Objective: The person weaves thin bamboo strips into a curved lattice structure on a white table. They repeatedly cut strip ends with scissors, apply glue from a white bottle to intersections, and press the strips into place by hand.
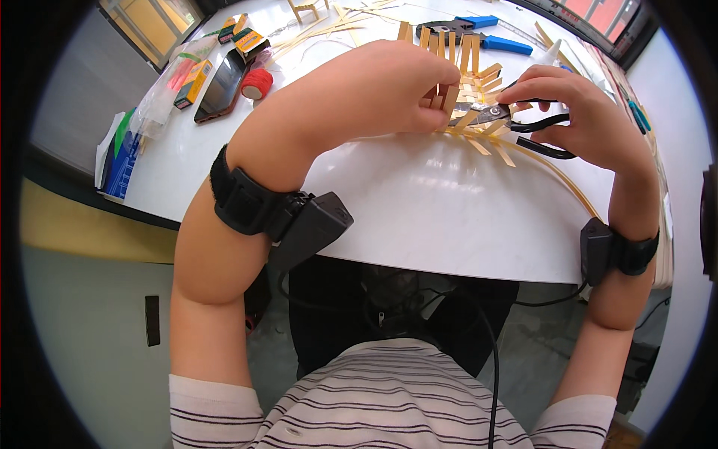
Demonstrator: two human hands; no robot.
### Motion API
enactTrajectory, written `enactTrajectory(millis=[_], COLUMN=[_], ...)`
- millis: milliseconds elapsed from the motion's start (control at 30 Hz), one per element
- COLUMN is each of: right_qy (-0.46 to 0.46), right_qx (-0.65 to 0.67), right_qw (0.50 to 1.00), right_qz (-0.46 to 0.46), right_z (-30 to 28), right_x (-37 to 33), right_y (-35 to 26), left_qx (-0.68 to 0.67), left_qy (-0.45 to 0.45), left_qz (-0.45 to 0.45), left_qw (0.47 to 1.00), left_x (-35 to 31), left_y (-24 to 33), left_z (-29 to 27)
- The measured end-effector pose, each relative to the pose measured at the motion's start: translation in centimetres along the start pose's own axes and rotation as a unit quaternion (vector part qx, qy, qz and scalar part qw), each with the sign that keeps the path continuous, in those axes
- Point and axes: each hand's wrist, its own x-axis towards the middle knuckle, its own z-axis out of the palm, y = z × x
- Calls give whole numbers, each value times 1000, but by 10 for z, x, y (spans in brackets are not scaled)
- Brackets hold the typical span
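Note:
A woven piece of pale bamboo strips sits at the far side of the white table, its strip ends sticking out all round. My left hand is closed on its left edge, with thumb and fingers pinching a strip. In my right hand is a pair of black-handled scissors, the fingers around the handles. The blades point left into the strips near my left thumb, their tips partly hidden. A thin curved cane runs from the weave toward my right wrist.
Behind the weave lies a blue-handled crimping tool. Loose bamboo strips spread at the back. To the left are a phone, a red roll, small yellow boxes and a plastic bag. Green-handled pliers lie far right.

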Motion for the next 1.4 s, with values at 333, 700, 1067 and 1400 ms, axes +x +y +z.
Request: enactTrajectory(millis=[333,700,1067,1400], right_qy=[-9,-2,3,-8], right_qx=[-23,-11,-8,-11], right_qw=[1000,1000,1000,1000], right_qz=[-2,-8,-7,-17], right_z=[-1,0,0,-2], right_x=[0,2,1,0], right_y=[0,0,-1,2], left_qx=[-2,4,-10,-3], left_qy=[7,-13,-9,-17], left_qz=[-4,-22,-13,-19], left_qw=[1000,1000,1000,1000], left_x=[0,0,0,1], left_y=[0,3,0,3], left_z=[1,-2,1,0])
